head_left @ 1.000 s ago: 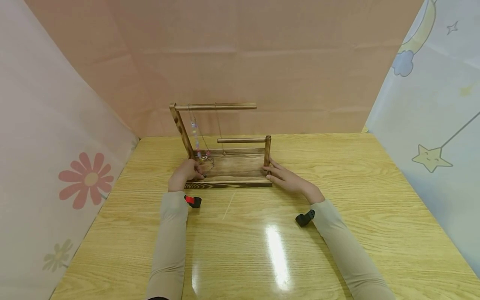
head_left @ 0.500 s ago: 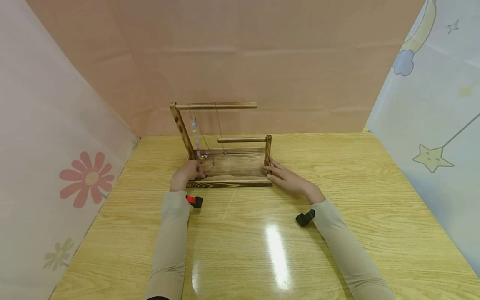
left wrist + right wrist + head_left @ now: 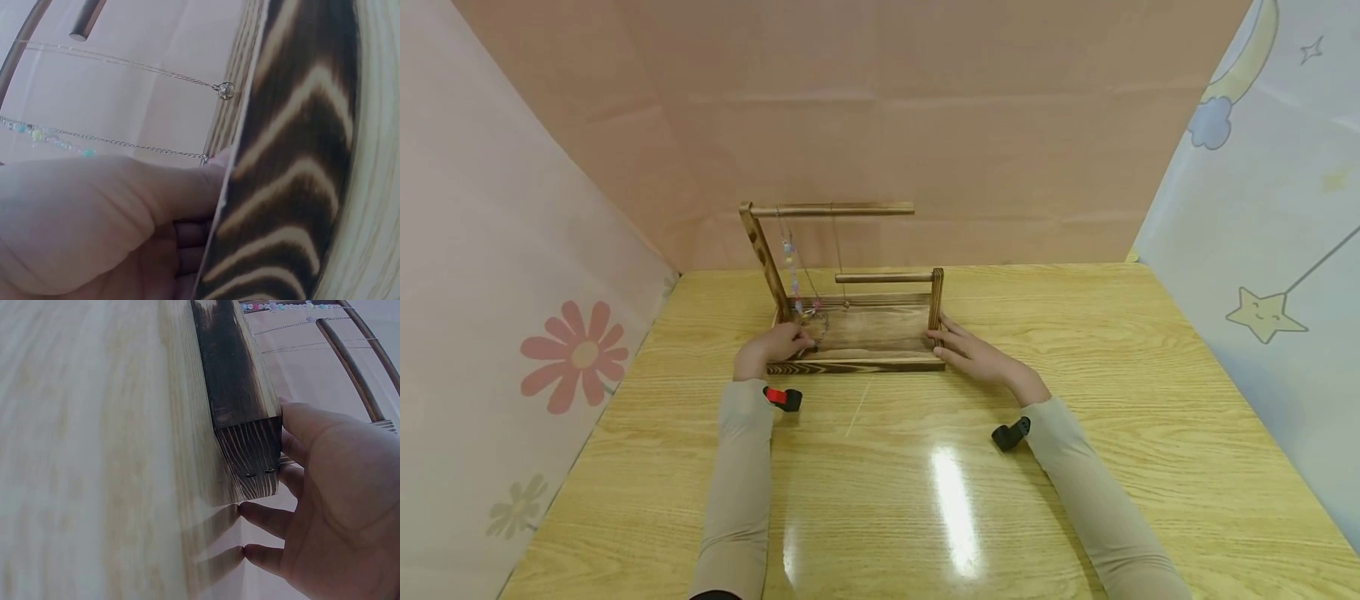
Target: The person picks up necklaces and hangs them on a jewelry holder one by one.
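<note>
A brown wooden jewelry stand [image 3: 856, 367] with a shallow tray base stands on the table. At its front left corner my left hand [image 3: 773, 343] reaches over the tray's front board, fingers curled. A thin chain [image 3: 825, 327] lies curved in the tray and runs to its pinched fingertips, which the front board hides in the left wrist view. My right hand [image 3: 973, 357] rests at the front right corner with long, fairly straight fingers touching the short post [image 3: 936, 300]. In the right wrist view, its thumb goes behind the front board [image 3: 234, 369] and its lower fingertips touch down beside the stand.
From the upper bar [image 3: 865, 209] hang a pastel beaded necklace [image 3: 790, 262] and a fine chain necklace [image 3: 838, 246] with a small round pendant [image 3: 225, 90]. A lower bar [image 3: 880, 278] extends left from the short post. Fabric backdrops surround the wooden table [image 3: 880, 517].
My left hand dipped slightly right, then shifted a little back to the left at the tray corner. My right hand stays in place; the stand has hardly moved.
</note>
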`<state>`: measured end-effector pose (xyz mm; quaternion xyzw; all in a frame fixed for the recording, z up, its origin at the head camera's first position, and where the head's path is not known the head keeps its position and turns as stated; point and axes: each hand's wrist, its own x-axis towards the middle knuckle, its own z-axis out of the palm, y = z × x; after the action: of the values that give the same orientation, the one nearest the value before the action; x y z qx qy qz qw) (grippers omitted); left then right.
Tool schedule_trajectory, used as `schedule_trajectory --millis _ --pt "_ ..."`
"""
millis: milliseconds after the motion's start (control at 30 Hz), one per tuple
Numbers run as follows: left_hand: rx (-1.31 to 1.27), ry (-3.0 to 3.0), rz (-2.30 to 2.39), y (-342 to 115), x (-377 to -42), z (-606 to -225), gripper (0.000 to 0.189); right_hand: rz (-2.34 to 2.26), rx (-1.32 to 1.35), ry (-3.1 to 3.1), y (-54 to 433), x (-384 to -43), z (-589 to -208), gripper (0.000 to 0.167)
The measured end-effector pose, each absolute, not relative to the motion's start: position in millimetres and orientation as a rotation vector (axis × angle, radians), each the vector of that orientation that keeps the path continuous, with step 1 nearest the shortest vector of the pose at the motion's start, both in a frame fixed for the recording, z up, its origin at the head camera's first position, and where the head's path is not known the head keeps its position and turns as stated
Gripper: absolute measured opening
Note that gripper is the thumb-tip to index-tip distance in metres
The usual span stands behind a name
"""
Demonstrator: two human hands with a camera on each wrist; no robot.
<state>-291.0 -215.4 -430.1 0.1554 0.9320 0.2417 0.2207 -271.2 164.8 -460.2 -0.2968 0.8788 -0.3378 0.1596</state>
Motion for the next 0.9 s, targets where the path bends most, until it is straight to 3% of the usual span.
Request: schedule_trajectory --millis 567,900 --pt "0.484 2.453 0.815 -225 -289 -429 0.044 -0.973 -0.87 2.505 165 -273 -461 0.052" --pt "0.502 2.43 1.036 -226 -294 -432 0.039 -0.959 -0.856 2.52 165 -273 -463 0.053"
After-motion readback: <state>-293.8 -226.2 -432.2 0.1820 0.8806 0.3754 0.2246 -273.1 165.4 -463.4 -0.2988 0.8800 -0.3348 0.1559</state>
